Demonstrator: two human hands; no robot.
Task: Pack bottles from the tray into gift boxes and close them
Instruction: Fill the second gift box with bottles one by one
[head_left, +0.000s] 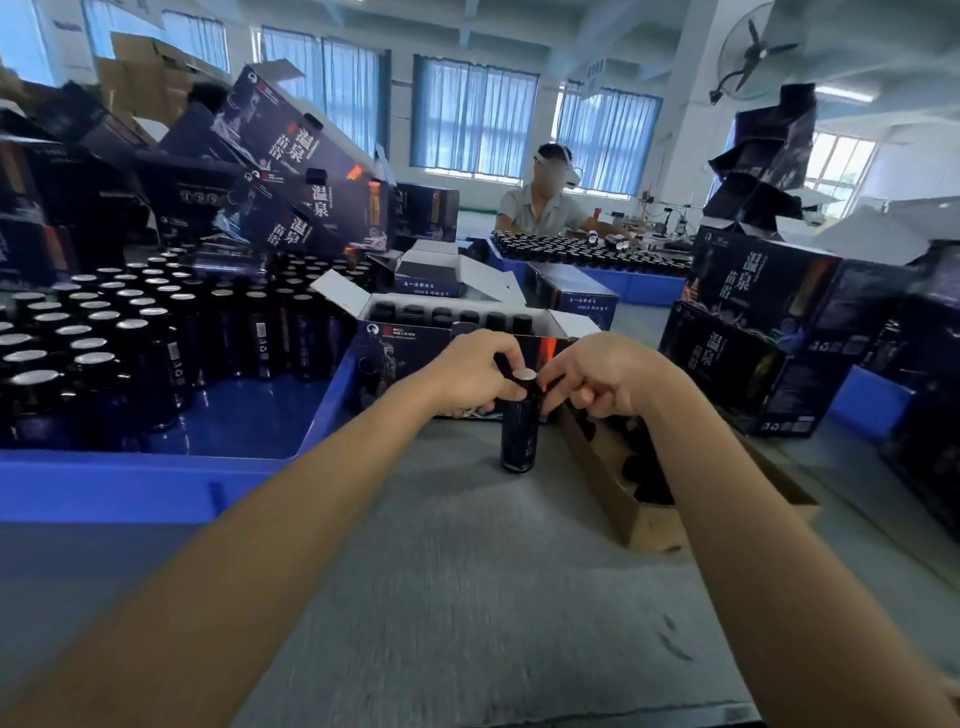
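Tray (130, 483): blue, at the left, packed with upright dark tray bottles (93, 364) with silver caps.
Left hand (467, 374): fingers curled round the top of the bottle.
Bottle (519, 436): upright on the grey table (467, 571), just near of the open gift box (405, 343).
Right hand (608, 374): thumb and forefinger pinching the bottle's cap.
Cardboard insert (639, 525): brown, right of the bottle, under the right forearm.

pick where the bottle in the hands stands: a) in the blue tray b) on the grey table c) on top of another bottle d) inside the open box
b: the bottle stands upright on the table, outside the tray and in front of the box, with the left hand and right hand gripping its top.
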